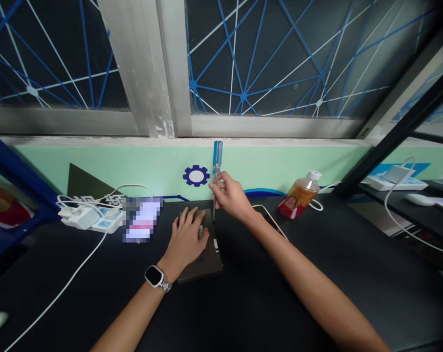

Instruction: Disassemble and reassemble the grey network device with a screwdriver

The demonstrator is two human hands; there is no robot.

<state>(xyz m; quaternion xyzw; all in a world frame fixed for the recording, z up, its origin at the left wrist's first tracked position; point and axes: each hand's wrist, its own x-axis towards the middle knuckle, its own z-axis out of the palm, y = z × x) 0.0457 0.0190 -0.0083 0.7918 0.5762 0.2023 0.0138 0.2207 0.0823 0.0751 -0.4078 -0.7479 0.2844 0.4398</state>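
A flat, dark rectangular case (201,266) lies on the black desk in front of me; its exact kind is unclear. My left hand (187,237) rests palm down on its upper part, fingers stretched out and apart. A small greyish spot shows between thumb and forefinger, too small to make out. My right hand (229,195) pinches the shaft of a screwdriver (217,155) with a clear blue handle. The screwdriver stands upright, handle up, its tip down at the right edge of the case. Small light-coloured details (216,245) show along that edge.
Left of the case lie a lit phone (144,220) and a white power strip (93,218) with cables. A drink bottle (300,194) and a pale-edged phone-like object (271,220), partly behind my right forearm, are to the right. A green wall (163,166) rises behind.
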